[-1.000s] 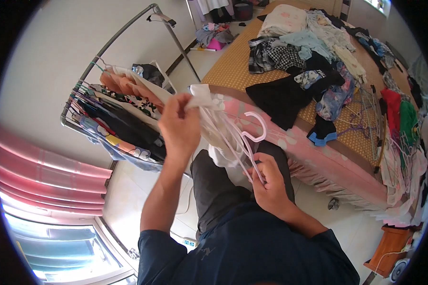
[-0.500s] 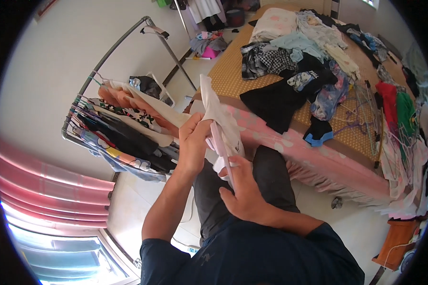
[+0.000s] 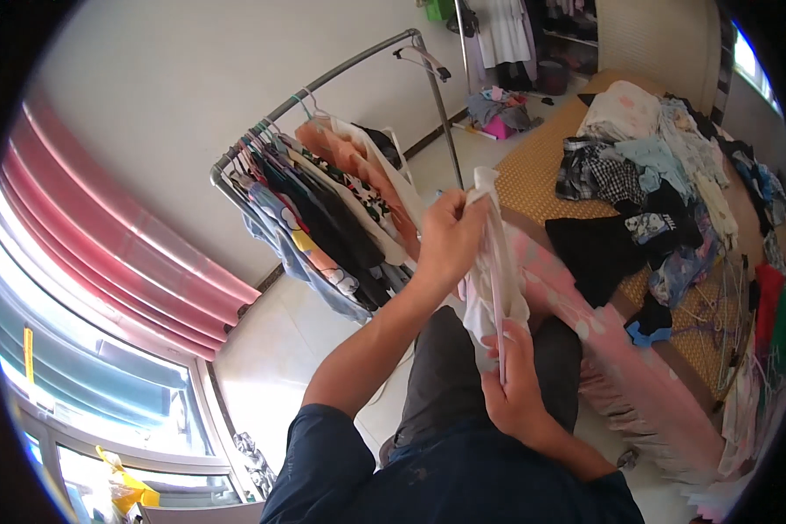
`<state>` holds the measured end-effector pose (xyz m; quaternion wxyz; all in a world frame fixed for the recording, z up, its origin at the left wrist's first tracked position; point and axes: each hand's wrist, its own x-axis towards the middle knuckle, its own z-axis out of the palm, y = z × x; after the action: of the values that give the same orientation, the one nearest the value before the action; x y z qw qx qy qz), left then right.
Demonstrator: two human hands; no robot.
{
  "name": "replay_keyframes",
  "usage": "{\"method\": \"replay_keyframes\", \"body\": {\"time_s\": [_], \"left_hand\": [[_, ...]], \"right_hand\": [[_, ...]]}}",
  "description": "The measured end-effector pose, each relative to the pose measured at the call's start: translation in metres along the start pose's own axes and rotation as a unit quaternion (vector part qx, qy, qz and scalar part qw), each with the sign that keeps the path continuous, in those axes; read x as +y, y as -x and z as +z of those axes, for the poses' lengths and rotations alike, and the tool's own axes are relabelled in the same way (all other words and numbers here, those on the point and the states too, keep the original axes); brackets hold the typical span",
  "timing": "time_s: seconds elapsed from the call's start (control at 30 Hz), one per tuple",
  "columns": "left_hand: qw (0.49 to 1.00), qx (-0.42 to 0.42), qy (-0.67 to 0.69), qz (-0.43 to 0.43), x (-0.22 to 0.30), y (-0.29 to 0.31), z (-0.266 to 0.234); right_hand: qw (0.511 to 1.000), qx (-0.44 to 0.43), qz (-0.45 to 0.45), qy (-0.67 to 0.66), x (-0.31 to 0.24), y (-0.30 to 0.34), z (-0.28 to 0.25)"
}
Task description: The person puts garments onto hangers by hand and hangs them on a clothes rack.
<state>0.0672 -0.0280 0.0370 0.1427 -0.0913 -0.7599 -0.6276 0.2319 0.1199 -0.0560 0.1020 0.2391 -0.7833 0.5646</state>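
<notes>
In front of my lap I hold a white garment [image 3: 513,279], which hangs bunched and long. My left hand [image 3: 454,237] is closed around its upper part, with a tip of cloth standing up past the fingers. A pale lilac clothes hanger [image 3: 499,306] runs down along the cloth. Lower down, my right hand [image 3: 517,371] is closed on the hanger's end, fingers against the white cloth. The far part of the hanger is hidden by the garment and my left hand.
A metal clothes rack [image 3: 323,80] with many hung garments stands left of my arms. To the right, a bed [image 3: 533,166] with a woven mat carries heaps of clothes, a black garment [image 3: 589,253] and loose hangers [image 3: 699,323]. Pink curtains [image 3: 122,218] hang by the window.
The view has turned left, so the rack and bed appear farther right and more of the window shows. My hands keep hold of the garment and hanger, now held more upright.
</notes>
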Motion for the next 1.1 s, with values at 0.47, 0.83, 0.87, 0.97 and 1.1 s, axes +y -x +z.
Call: {"method": "replay_keyframes", "body": {"time_s": [0.47,0.83,0.87,0.97,1.1], "left_hand": [[0.995,0.035,-0.086,0.038,0.014,-0.047,-0.044],[0.964,-0.174,-0.179,0.092,0.049,-0.067,-0.076],[0.964,-0.179,-0.173,0.088,0.048,-0.065,-0.072],[0.929,-0.259,-0.241,0.112,0.051,-0.064,-0.060],[0.927,-0.261,-0.227,0.146,0.059,-0.059,-0.039]], "right_hand": [[0.975,-0.024,0.120,-0.186,-0.001,0.023,-0.032],[0.979,-0.140,0.030,0.148,-0.017,0.007,-0.150],[0.977,-0.159,0.008,0.141,-0.015,0.002,-0.153],[0.964,-0.200,-0.038,0.170,-0.009,-0.018,-0.161],[0.947,-0.216,-0.044,0.234,-0.017,-0.043,-0.184]]}}
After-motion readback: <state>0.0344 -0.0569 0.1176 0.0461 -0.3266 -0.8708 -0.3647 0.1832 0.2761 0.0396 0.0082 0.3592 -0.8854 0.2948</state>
